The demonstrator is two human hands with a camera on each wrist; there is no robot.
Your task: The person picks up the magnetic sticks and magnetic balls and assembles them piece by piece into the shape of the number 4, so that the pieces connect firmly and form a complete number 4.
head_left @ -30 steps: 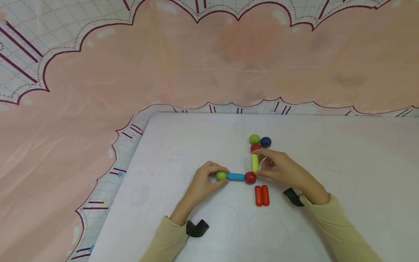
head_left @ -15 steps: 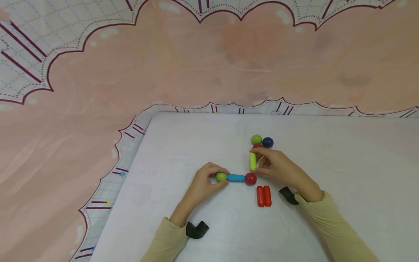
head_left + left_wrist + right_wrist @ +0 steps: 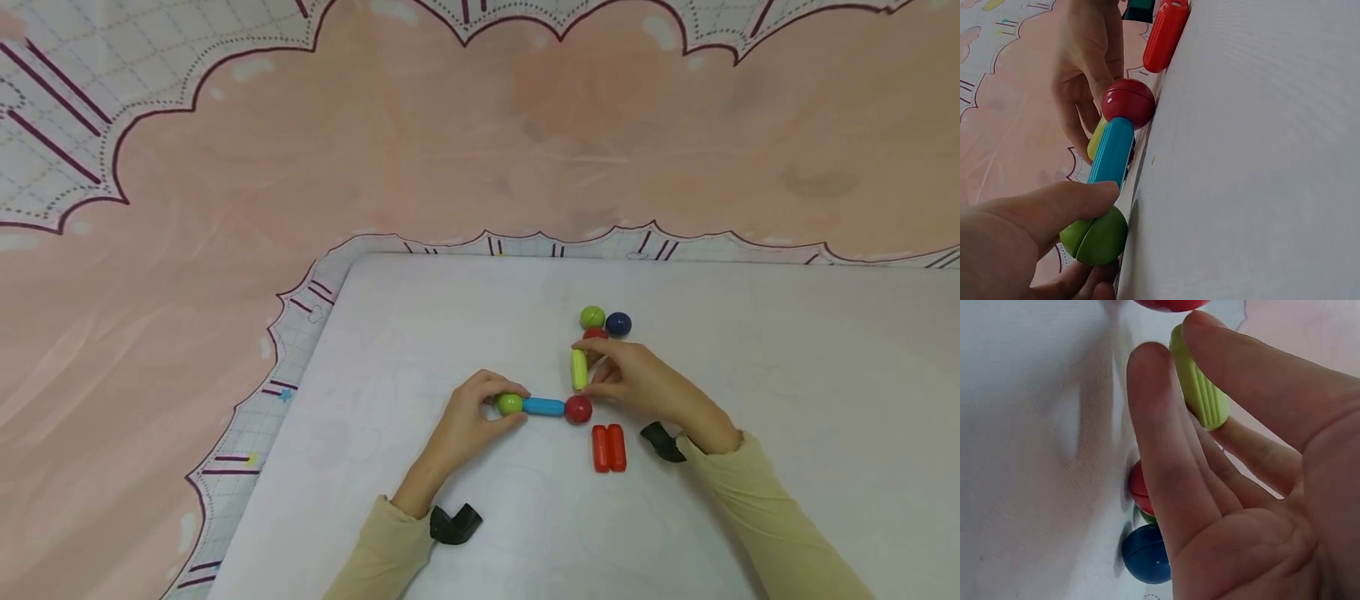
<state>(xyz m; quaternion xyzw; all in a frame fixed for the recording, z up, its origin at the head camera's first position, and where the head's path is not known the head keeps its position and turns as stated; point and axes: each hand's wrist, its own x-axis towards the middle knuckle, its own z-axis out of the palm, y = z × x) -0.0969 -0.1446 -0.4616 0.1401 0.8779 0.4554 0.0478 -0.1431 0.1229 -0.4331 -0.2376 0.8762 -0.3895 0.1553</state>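
My left hand [image 3: 468, 412] grips a green ball [image 3: 1094, 237] between thumb and fingers. That ball is joined to a blue ribbed rod [image 3: 543, 407], whose other end carries a red ball [image 3: 578, 409]. A yellow-green ribbed rod [image 3: 1204, 394] is held between the thumb and fingers of my right hand [image 3: 637, 379]. In the head view its near end lies just behind the red ball; whether the two touch I cannot tell. Beyond its far end, a second red ball [image 3: 596, 333] is partly hidden by my right fingers.
Two red rods [image 3: 608, 448] lie side by side, nearer the person. At the back, another green ball [image 3: 592, 317] and a dark blue ball [image 3: 618, 324] sit by the second red ball. Everything rests on a white table [image 3: 450, 300] before a peach patterned cloth [image 3: 450, 142].
The yellow-green rod has moved slightly left with my right hand, out of line with the far red ball. My left hand keeps its hold on the green ball. The camera view has shifted a little.
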